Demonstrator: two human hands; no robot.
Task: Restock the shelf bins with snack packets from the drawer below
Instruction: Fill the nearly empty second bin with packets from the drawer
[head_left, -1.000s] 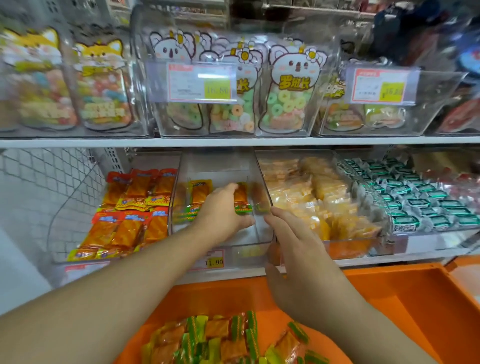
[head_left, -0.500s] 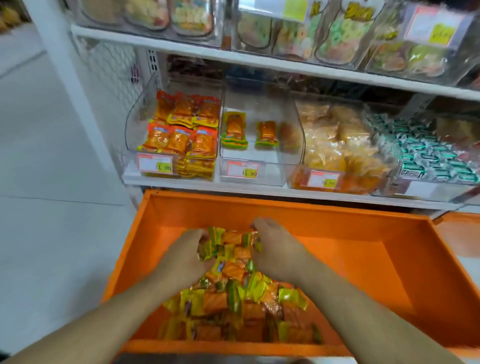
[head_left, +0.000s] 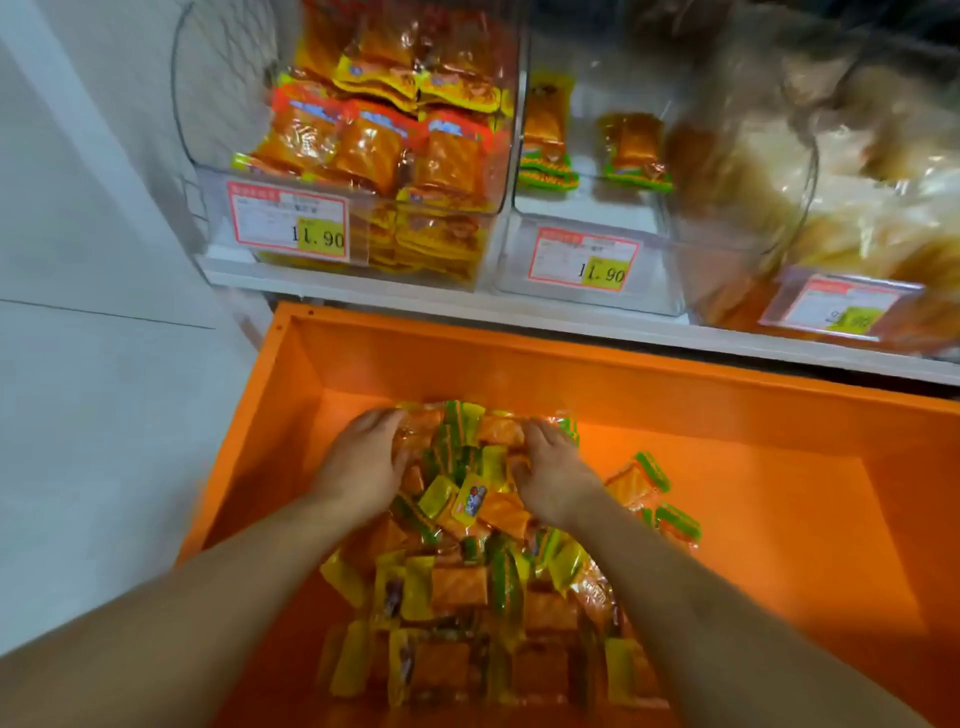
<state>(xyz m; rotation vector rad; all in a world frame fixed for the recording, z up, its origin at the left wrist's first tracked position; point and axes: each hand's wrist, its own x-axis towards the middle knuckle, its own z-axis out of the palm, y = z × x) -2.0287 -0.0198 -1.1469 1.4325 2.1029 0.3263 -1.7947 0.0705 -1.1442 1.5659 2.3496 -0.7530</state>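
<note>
A heap of small orange, yellow and green snack packets lies in the open orange drawer. My left hand and my right hand press in from either side of the far end of the heap, fingers curled around a bunch of packets between them. Above the drawer, the middle clear bin holds only two or three of the same packets at its back.
The left bin is full of orange and red packets. The right bin holds pale yellow wrapped snacks. A white shelf edge runs just above the drawer's back wall. A few loose packets lie right of my right hand. White floor spreads to the left.
One second ago both hands were up in the middle bin. They dropped into the drawer and now close around a bunch of packets at the far end of the heap; the view has moved closer.
</note>
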